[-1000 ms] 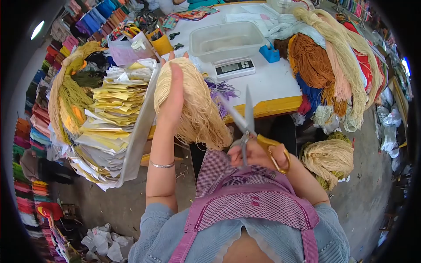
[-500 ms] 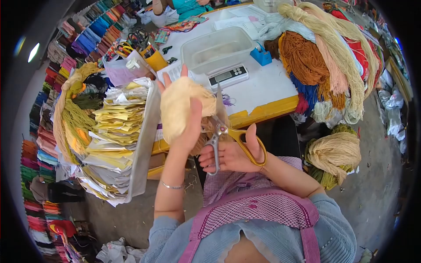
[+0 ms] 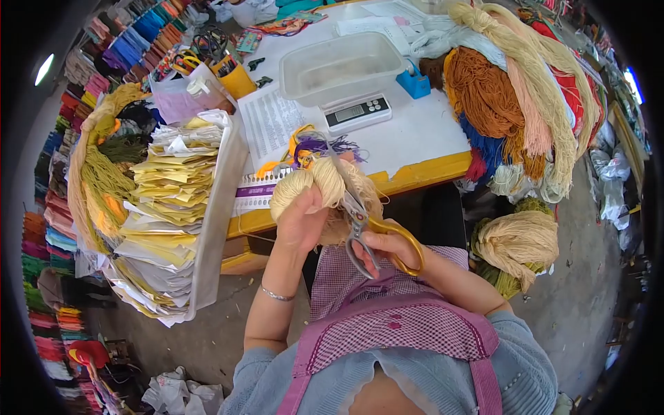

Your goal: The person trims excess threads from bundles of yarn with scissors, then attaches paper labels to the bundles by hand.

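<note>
My left hand [image 3: 303, 223] is wrapped around a cream hank of yarn [image 3: 294, 192] close to the table's front edge. The yarn bulges in two rounded loops above my fingers, and loose strands hang out on its right side. In my right hand [image 3: 391, 247] is a pair of scissors [image 3: 358, 217] with one gold handle and one grey one. Their blades point up and left, right at the yarn's right side. Purple and orange threads [image 3: 309, 149] lie on the table just behind the hank.
A clear plastic tub [image 3: 304, 86] sits behind a digital scale [image 3: 357, 113]. At left stands a bin [image 3: 223, 207] packed with paper envelopes. Large yarn hanks [image 3: 484, 93] heap up at right beside a blue tape dispenser [image 3: 413, 81]. More yarn [image 3: 517, 242] sits below, beyond the table's right front edge.
My left hand has turned over, lowered and closed around the yarn, which was spread over the open palm. My right hand's fingers have closed onto the scissor handles.
</note>
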### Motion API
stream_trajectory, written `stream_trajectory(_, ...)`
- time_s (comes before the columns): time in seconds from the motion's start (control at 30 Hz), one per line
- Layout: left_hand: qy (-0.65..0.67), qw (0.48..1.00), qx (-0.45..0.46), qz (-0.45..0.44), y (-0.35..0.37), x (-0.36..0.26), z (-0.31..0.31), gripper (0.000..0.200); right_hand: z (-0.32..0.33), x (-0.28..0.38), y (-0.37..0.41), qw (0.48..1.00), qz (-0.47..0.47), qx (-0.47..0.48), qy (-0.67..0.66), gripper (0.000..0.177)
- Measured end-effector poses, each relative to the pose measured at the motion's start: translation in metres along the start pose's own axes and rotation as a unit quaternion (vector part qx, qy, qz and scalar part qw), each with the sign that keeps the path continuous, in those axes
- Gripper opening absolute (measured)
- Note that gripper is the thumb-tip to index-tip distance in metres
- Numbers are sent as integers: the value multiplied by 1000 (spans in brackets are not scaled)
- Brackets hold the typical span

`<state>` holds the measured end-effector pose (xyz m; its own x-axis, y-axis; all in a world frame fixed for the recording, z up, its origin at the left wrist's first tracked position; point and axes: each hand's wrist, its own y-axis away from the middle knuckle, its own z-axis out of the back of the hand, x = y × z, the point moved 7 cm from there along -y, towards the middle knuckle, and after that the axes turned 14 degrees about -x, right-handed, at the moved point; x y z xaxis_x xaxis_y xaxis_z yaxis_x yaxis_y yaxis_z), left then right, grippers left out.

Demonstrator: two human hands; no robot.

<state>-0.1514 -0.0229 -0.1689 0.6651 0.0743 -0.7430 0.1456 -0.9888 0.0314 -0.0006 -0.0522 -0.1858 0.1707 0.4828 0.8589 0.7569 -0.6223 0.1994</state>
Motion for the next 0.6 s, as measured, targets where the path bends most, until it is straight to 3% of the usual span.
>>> stream_trajectory(0.03, -59, 998, -9, 22, 3, 2, -14, 25, 2, 0, 3, 1000, -2, -5, 19, 46)
stream_trajectory(0.07, -117, 992, -17, 44, 4, 7, -20, 26, 0, 4, 8, 999, -21, -18, 17, 54)
stream_trajectory(0.13, -136, 989, -29, 59, 6, 14, -18, 36, 4, -2, 1, 999, 10, -46, 10, 57)
stream_trajectory(0.17, -247, 957, -5, 154, 13, 24, -19, 42, 7, 1, -2, 997, 47, -68, 5, 61)
stream_trajectory(0.2, -239, 956, 19, 166, 12, 25, -26, 46, 6, 12, -7, 990, 120, -58, 46, 64)
stream_trajectory(0.23, -232, 955, 44, 178, 12, 26, -33, 50, 8, 13, -6, 990, 117, -61, 48, 64)
stream_trajectory(0.27, -225, 953, 68, 190, 12, 27, -40, 55, 10, 9, -7, 996, 69, -56, 11, 62)
stream_trajectory(0.3, -186, 968, 89, 145, 3, 22, -44, 56, 11, 5, -7, 998, 21, -49, -26, 59)
stream_trajectory(0.33, -145, 978, 111, 100, -5, 17, -47, 56, 11, 5, -3, 999, 1, -47, -22, 57)
stream_trajectory(0.4, -121, 976, 151, 97, -12, 7, -48, 57, 11, 4, 8, 999, -27, -22, -6, 57)
stream_trajectory(0.5, -122, 980, 121, 99, -9, 24, -46, 52, 15, 2, 9, 997, -33, -64, -9, 57)
stream_trajectory(0.53, -96, 978, 72, 168, -7, 36, -35, 47, 15, 3, 8, 996, -30, -78, -33, 57)
stream_trajectory(0.6, -169, 960, 72, 211, -3, 44, -25, 41, 13, 8, -2, 994, 9, -94, -49, 56)
